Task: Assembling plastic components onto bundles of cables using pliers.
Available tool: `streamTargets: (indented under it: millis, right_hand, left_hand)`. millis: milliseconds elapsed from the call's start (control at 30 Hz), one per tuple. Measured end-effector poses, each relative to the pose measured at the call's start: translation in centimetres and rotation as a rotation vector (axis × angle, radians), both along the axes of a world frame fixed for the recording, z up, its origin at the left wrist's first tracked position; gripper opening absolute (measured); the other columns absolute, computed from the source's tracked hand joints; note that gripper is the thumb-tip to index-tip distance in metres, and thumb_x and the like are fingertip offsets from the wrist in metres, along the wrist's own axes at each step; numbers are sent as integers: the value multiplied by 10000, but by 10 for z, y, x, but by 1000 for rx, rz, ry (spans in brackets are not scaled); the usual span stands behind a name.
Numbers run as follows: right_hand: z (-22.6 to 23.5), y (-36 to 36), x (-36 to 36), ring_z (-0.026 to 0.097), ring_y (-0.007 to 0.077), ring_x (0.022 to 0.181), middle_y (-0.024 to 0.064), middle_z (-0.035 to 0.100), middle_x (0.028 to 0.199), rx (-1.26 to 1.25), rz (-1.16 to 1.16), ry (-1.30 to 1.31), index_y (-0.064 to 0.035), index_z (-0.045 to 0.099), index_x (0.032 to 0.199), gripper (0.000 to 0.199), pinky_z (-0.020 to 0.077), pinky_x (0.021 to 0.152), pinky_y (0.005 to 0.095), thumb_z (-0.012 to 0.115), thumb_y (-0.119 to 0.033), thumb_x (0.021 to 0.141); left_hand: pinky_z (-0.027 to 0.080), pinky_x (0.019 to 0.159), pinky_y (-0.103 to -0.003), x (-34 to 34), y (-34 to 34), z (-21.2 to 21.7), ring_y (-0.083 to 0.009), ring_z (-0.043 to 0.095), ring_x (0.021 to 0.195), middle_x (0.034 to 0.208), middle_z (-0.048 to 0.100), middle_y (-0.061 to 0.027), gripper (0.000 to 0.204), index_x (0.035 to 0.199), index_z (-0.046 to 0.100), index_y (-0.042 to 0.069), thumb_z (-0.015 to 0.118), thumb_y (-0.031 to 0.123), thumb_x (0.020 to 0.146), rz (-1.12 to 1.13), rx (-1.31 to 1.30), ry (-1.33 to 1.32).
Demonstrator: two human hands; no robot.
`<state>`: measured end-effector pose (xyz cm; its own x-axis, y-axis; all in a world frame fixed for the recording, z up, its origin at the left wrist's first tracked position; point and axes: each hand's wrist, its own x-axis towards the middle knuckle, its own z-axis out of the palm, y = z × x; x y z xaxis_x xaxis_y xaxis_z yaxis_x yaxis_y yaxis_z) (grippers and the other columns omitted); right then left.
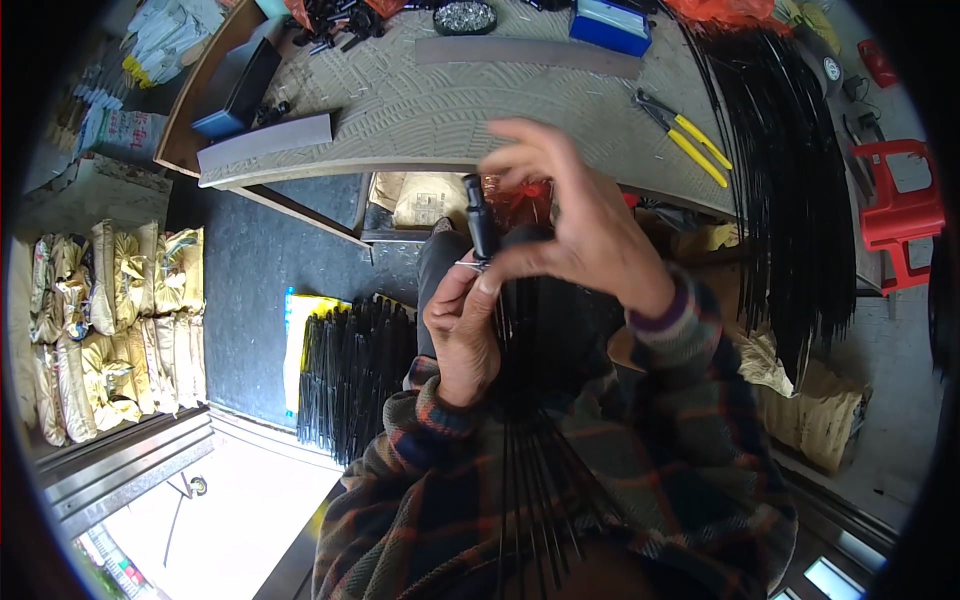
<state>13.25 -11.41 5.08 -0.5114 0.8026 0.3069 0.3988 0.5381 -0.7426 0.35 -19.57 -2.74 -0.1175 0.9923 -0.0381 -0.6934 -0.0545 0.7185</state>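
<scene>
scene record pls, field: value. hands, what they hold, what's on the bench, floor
left hand: grips a bundle of thin black rods near its top end
right hand: fingers pinch a black cylindrical cap piece at the bundle's top
workbench: yellow-handled pliers, blue box, round dish of small metal parts, two grey strips
right of bench: long black rods hanging over the edge; red plastic stool
floor, left: more black rods lying in a stack; yellowish filled sacks

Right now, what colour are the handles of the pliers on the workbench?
Yellow, seen in the head view: the pliers lie on the workbench.
</scene>
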Motion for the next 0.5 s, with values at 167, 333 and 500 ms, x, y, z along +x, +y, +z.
streamTargets:
  millis: [167, 333, 500]
  right_hand:
    - [-61, -45, -10, 505, 179, 976, 113, 462, 1103, -28, -274, 400, -51, 269, 1313, 894, 402, 871, 317, 809, -186, 614]
    - [-79, -64, -44, 464, 100, 880, 62, 471, 1050, -398, -334, 896, -62, 310, 1239, 661, 394, 788, 243, 714, -37, 717]
    - [-90, -64, -39, 524, 84, 774, 44, 564, 891, -906, -113, 1137, -2, 527, 1044, 307, 425, 681, 211, 672, -68, 782]
  left_hand:
    - [377, 934, -281, -5, -4, -3, -150, 532, 1021, 1113, 581, -102, 331, 1164, 519, -60, 548, 96, 874, -46, -4, -34]
    - [378, 945, -294, -12, -1, -5, -167, 535, 1028, 1123, 574, -112, 348, 1163, 516, -59, 551, 142, 882, -22, -60, -4]
    - [400, 934, -326, -23, -2, -6, -200, 541, 1034, 1184, 539, -174, 425, 1177, 502, -39, 588, 230, 859, -50, -43, -70]
